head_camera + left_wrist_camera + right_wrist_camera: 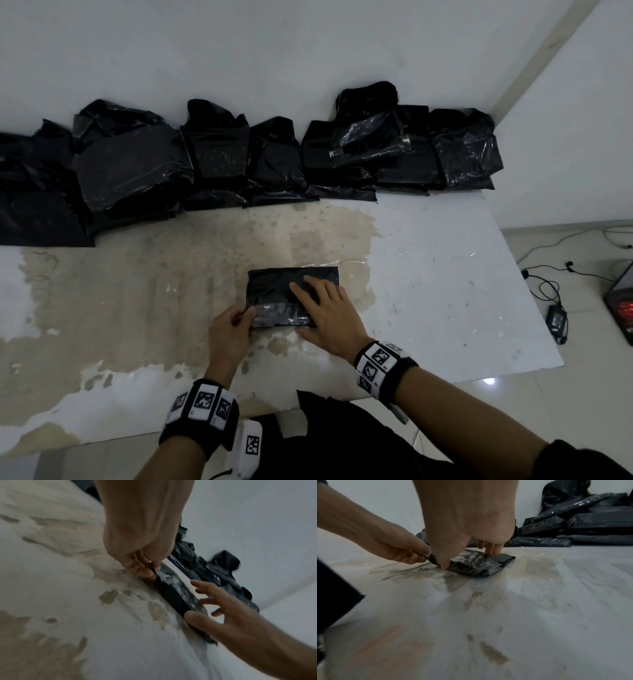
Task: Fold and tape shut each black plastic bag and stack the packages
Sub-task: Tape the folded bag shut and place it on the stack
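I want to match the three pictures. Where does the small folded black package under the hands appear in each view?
Head: folded black package, centre of the table, below the row of bags.
Left wrist: centre right, seen edge-on between both hands.
Right wrist: upper centre, under the fingers.
Shared landmark: the pile of black bags against the wall.

Folded black bag [274, 291] on a worn white table [445, 274], left hand [231, 329] pinching its near-left corner, right hand [325, 315] flat on top; black packages [239, 161] line the wall.

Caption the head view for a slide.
Right hand flattens a folded black plastic bag; left hand pinches its corner.
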### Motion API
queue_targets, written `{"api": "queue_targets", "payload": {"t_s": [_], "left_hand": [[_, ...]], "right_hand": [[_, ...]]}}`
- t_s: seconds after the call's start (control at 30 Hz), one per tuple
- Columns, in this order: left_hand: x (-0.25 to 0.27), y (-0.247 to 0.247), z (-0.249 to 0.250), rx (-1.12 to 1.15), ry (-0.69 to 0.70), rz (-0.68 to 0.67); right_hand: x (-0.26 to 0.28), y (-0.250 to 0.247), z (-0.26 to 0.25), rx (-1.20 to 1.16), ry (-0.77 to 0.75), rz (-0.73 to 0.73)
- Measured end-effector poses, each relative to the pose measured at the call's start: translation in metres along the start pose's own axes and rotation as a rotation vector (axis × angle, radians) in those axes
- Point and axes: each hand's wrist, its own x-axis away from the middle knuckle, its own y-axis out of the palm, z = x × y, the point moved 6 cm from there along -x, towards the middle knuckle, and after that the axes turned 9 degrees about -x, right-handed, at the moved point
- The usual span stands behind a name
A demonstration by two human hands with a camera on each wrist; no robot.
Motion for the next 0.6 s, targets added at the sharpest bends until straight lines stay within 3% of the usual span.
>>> {"api": "queue_targets", "payload": {"t_s": [0.23, 0.5, 0.6], "left_hand": [[0.006, 0.003, 0.0, 0.296, -0.197, -0.087], [0.007, 0.004, 0.02, 0.369, -0.162, -0.06], [0.005, 0.013, 0.046, 0.478, -0.146, -0.141]], "right_hand": [[-0.033, 0.007, 0.025, -0.003, -0.036, -0.278], [-0.03, -0.002, 0.026, -0.047, -0.139, -0.09], [-0.017, -0.013, 0.029, -0.05, -0.111, 0.009]]}}
